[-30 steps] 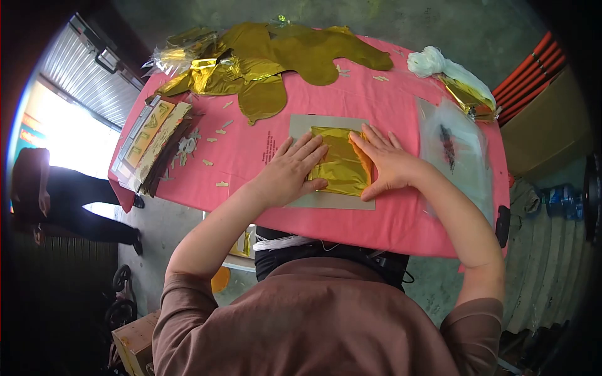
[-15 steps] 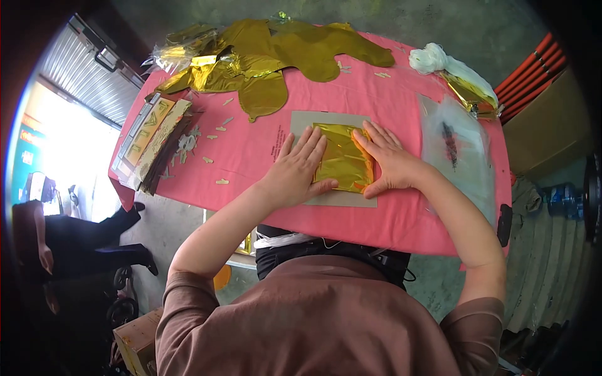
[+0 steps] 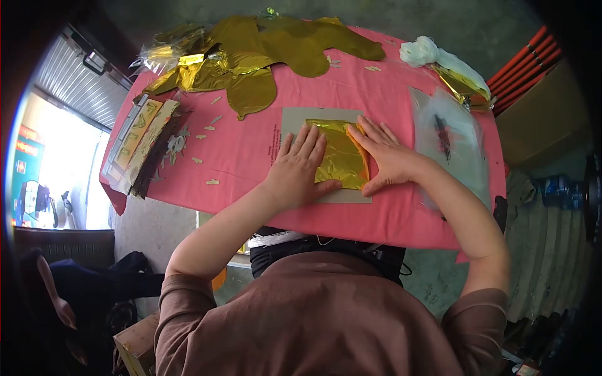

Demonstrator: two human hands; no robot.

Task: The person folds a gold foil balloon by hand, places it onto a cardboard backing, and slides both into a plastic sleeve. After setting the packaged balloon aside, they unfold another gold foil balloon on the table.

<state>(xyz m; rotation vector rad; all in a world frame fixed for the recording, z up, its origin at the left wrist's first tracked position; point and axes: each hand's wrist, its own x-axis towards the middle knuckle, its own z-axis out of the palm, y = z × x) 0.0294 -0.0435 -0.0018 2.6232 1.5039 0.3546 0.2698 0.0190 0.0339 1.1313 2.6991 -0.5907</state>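
A folded gold foil sheet (image 3: 338,153) lies on a grey card (image 3: 291,119) on the pink-covered table (image 3: 238,188). My left hand (image 3: 300,164) rests flat over the foil's left edge, its fingers pointing away from me and its thumb along the near edge. On the right edge lies my right hand (image 3: 389,155), its fingers spread and its thumb at the near right corner. Both palms face down, with the middle of the foil showing between them.
Loose gold foil pieces (image 3: 276,47) lie along the far edge. A stack of printed cards (image 3: 141,147) stands at the left, near small scattered pieces. Clear plastic bags (image 3: 451,150) and a white string bundle (image 3: 420,51) are at the right. Another person's arm (image 3: 53,291) shows at lower left.
The view has shifted slightly, so the table appears a little further left. My hands stay on the foil in nearly the same pose. The other person at the left has moved lower in view.
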